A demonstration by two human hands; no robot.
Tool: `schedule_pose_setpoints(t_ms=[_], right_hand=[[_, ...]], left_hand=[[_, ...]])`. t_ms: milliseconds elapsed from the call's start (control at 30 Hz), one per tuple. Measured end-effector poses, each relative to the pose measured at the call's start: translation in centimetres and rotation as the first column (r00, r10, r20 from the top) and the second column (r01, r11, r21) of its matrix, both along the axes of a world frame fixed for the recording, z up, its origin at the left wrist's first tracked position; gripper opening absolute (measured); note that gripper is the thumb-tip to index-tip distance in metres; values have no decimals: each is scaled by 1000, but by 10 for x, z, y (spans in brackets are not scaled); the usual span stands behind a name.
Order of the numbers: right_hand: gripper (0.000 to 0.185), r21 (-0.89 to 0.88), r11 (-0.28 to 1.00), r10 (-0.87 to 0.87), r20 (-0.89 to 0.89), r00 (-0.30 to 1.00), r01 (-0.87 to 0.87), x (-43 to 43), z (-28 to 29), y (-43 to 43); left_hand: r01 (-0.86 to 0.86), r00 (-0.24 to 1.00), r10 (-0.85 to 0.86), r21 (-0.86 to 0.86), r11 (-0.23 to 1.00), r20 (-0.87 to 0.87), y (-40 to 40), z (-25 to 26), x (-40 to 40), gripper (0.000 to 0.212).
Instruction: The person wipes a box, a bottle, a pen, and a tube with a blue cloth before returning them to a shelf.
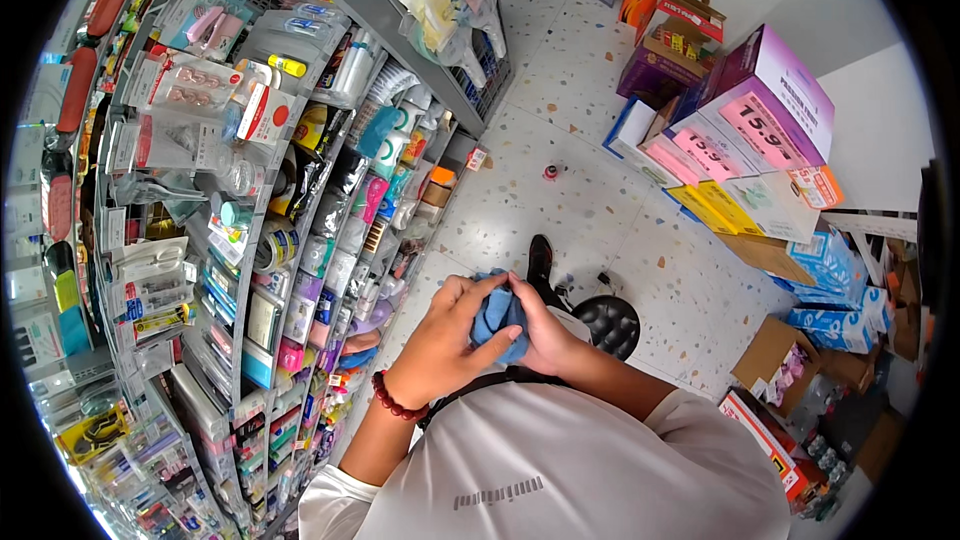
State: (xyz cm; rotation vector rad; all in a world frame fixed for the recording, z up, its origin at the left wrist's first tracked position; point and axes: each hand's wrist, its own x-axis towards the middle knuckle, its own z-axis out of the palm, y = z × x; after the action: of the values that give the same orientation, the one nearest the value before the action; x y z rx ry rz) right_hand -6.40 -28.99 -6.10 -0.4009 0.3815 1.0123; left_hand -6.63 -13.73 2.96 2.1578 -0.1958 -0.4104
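Observation:
In front of my waist, both hands close around a crumpled blue cloth (501, 326). My left hand (448, 337), with a dark red bead bracelet (397, 399) at its wrist, presses on the cloth from the left. From the other side my right hand (546, 334) wraps it, so parts of the cloth are hidden by fingers and palms. Beyond the hands a black shoe (538, 259) shows on the speckled floor (487, 225).
Shelves of packaged goods (300, 187) rise close on my left. A round black stool (609, 326) stands right of my hands. A small red item (551, 172) lies on the floor ahead. Stacked cartons (757, 112) and an open cardboard box (772, 360) line the right.

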Motion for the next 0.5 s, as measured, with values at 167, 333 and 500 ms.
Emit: schedule_pose_setpoints(t_ms=[167, 333, 500], right_hand=[[64, 30, 999, -32, -104, 994, 35, 11, -6, -8], [66, -25, 997, -69, -43, 997, 68, 27, -5, -19], [70, -128, 992, -14, 20, 1000, 17, 38, 5, -13]], left_hand=[[4, 1000, -6, 82, 997, 24, -16, -3, 13, 55], [-17, 1000, 18, 77, 997, -22, -25, 1, 22, 49], [-68, 998, 68, 5, 998, -20, -12, -7, 20, 50]])
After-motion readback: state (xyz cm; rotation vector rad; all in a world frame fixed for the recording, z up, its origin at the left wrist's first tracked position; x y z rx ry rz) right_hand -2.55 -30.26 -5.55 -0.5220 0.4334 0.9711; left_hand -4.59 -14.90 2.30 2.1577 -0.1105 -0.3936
